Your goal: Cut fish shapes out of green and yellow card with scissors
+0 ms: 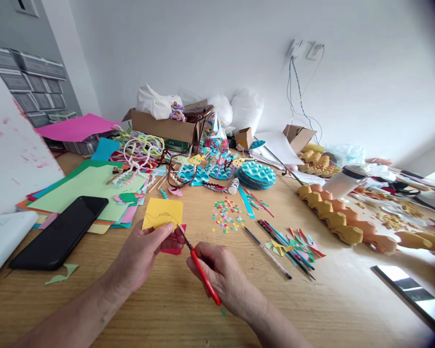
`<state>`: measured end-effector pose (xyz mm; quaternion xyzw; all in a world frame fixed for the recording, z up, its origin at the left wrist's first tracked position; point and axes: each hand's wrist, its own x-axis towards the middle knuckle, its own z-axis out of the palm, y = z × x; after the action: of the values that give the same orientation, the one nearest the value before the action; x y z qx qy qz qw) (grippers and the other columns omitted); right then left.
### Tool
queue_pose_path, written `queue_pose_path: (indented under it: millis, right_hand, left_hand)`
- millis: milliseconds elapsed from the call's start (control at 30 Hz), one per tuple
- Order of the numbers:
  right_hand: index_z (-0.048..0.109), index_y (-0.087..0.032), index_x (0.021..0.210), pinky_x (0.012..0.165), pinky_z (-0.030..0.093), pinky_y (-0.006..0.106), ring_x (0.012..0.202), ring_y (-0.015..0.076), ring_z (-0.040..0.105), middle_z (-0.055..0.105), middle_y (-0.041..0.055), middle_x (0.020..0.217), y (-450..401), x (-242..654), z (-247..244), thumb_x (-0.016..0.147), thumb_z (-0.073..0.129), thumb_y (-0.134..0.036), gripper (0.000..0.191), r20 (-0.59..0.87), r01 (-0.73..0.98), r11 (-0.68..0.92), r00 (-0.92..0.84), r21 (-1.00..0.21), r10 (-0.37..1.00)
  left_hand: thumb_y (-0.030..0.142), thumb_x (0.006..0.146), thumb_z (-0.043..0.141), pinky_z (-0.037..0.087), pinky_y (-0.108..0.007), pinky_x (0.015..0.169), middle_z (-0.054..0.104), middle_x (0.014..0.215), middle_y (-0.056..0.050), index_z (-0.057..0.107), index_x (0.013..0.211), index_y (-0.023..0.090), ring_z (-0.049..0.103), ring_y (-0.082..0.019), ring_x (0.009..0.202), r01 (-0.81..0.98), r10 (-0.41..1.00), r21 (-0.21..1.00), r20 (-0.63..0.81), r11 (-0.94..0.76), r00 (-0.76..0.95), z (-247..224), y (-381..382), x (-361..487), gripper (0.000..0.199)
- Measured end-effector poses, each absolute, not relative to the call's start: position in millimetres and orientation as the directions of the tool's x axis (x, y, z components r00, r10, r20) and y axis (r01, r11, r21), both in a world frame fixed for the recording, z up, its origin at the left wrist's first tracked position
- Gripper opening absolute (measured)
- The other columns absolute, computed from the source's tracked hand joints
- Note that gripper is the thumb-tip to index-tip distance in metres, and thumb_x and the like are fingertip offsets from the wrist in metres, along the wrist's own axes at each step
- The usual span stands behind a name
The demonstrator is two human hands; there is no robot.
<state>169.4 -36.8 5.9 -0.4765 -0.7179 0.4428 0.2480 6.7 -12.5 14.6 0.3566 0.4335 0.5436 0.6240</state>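
Between thumb and fingers, my left hand (145, 251) pinches a square of yellow paper (166, 209) with a pencil outline drawn on it. Red-handled scissors (202, 273) are in my right hand (221, 275), their blades at the lower right edge of the yellow paper. Whether the blades are parted I cannot tell. Behind the paper and my left fingertips lies a piece of dark pink paper (174, 247), partly hidden. A small scatter of coloured paper dots (227, 215) lies beyond the scissors.
Left of my hands are a black phone (61, 232) and stacked coloured sheets (83, 186). Pens (268, 252) and paper scraps (304, 244) lie to the right. Farther right are egg-carton strips (329, 220), a white cup (342, 180) and another phone (413, 295). Blue scalloped discs (255, 175) stand behind.
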Motion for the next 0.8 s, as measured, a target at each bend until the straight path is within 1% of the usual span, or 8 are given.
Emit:
queue_pose_path:
  millis: [233,500,800]
  right_hand:
    - [0.039,-0.018,0.063,0.045,0.023,0.020,0.048,0.0068,0.029,0.032,-0.0058,0.054,-35.9,169.3,4.9,0.089,0.041,-0.040,0.034,-0.054,0.477,0.174,-0.426,-0.861,0.903]
    - [0.041,-0.017,0.063,0.046,0.023,0.020,0.050,0.0071,0.029,0.034,-0.0055,0.056,-36.1,171.2,3.5,0.089,0.042,-0.042,0.036,-0.027,0.502,0.209,-0.423,-0.839,0.906]
    - [0.041,-0.017,0.062,0.046,0.023,0.020,0.051,0.0074,0.028,0.034,-0.0053,0.055,-36.1,170.6,7.3,0.089,0.041,-0.039,0.035,-0.003,0.530,0.248,-0.428,-0.811,0.904]
  left_hand:
    - [0.023,0.062,0.067,0.055,-0.030,0.053,0.071,0.063,-0.003,0.070,0.065,0.017,0.063,-0.017,0.055,-0.364,0.986,0.917,-0.163,0.162,0.029,12.8,-11.0,5.9,0.007]
    - [0.025,0.063,0.067,0.055,-0.028,0.054,0.071,0.062,-0.004,0.069,0.064,0.016,0.063,-0.017,0.056,-0.363,0.985,0.916,-0.154,0.172,0.077,11.6,-9.8,3.1,0.009]
    - [0.027,0.064,0.068,0.054,-0.026,0.055,0.071,0.062,-0.004,0.070,0.062,0.015,0.063,-0.015,0.056,-0.369,0.981,0.910,-0.152,0.187,0.121,10.2,-8.5,2.4,0.012]
